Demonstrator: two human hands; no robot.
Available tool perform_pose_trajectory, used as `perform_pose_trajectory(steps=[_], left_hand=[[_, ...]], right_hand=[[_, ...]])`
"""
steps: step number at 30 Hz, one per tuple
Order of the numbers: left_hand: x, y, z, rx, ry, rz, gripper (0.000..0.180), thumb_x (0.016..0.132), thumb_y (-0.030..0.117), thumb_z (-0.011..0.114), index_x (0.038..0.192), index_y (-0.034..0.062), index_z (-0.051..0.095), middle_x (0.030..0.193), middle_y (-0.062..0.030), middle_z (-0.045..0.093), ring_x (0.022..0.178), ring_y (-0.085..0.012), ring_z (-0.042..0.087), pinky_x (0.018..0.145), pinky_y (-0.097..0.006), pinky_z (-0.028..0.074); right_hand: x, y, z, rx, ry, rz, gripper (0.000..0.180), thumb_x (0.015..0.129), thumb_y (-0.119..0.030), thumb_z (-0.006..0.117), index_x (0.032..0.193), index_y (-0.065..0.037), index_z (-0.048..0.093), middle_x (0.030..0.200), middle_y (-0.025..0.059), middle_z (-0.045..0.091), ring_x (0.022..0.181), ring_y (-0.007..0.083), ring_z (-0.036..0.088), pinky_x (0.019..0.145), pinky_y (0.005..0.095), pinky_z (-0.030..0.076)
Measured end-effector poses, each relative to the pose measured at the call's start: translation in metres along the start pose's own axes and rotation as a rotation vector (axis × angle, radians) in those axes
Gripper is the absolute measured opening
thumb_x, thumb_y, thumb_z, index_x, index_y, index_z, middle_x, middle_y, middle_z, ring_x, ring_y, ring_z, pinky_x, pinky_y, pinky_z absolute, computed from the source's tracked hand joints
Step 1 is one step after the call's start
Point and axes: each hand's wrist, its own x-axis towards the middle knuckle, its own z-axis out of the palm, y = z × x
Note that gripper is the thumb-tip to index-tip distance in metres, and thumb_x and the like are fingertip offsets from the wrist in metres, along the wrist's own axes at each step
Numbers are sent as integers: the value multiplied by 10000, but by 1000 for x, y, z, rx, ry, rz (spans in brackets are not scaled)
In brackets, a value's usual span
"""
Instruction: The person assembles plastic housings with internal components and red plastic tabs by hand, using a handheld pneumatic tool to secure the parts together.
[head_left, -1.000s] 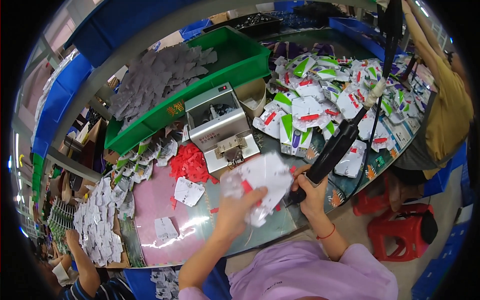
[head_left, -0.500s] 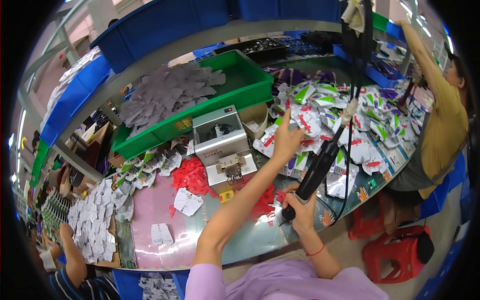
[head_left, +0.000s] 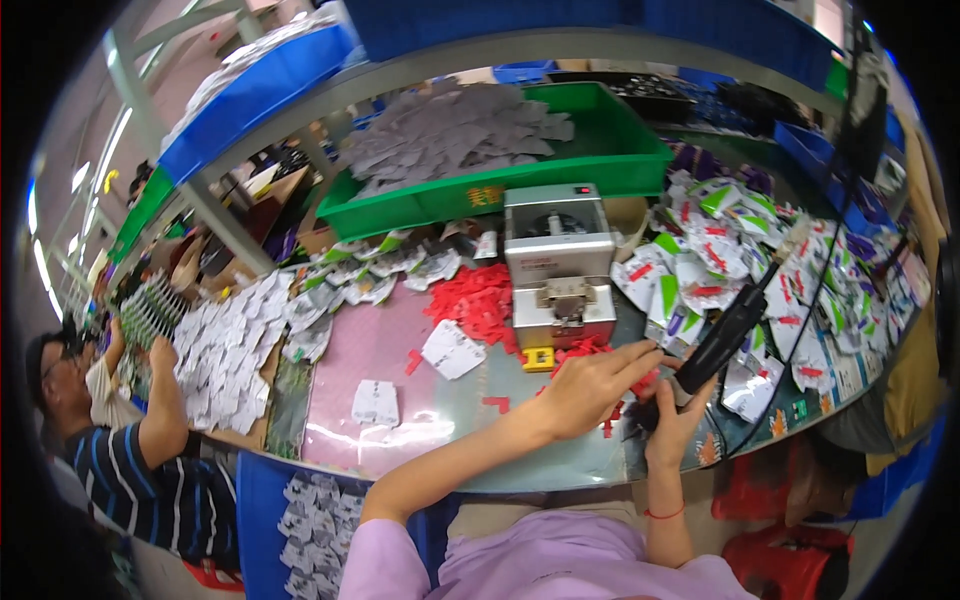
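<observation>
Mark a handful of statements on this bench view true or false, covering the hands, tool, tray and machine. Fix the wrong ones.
1. The right hand grips a black handheld tool. True.
2. The left hand is dipping into the green tray. False: it is close to the right hand, near the lower end of the black handheld tool.
3. The green tray stands behind the silver machine. True.
4. The red pile lies inside the green tray. False: it lies on the table, left of the silver machine.
5. A small yellow block sits at the front foot of the silver machine. True.
</observation>
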Motion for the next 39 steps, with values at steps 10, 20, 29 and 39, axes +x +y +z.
perform_pose_trajectory(steps=[10, 20, 29, 39], left_hand=[[-100, 3, -44, -48, 190, -363, 404, 758, 16, 515, 1159, 60, 484, 913, -143, 610, 682, -269, 611, 558, -343, 489], [-132, -9, -56, -24, 391, -487, 306, 774, 13, 521, 1080, 14, 539, 762, -175, 596, 632, -300, 590, 562, -351, 462], [-131, -14, -57, -97, 411, -566, 282, 798, 25, 516, 1079, 10, 541, 829, -168, 624, 712, -267, 625, 627, -316, 493], [-118, -11, -35, -220, 548, -633, 129, 761, 37, 594, 884, 6, 610, 630, -95, 603, 487, -161, 580, 446, -265, 440]], right_hand=[[12, -4, 6, -89, 52, -62, 530, 826, -16, 506, 1289, -50, 252, 1026, 105, 521, 628, 91, 490, 537, 216, 416], [-1, -4, 11, -514, 88, -580, 661, 809, 3, 494, 1357, -54, 128, 1343, 184, 252, 1245, 257, 260, 986, 397, 227], [-21, 6, -1, -702, -223, -796, 294, 783, 61, 478, 1076, 57, 454, 943, 190, 551, 832, 288, 543, 751, 362, 445], [-15, 5, 9, -545, -648, -953, 236, 747, 38, 547, 964, -52, 535, 729, 98, 606, 540, 211, 571, 469, 279, 448]])
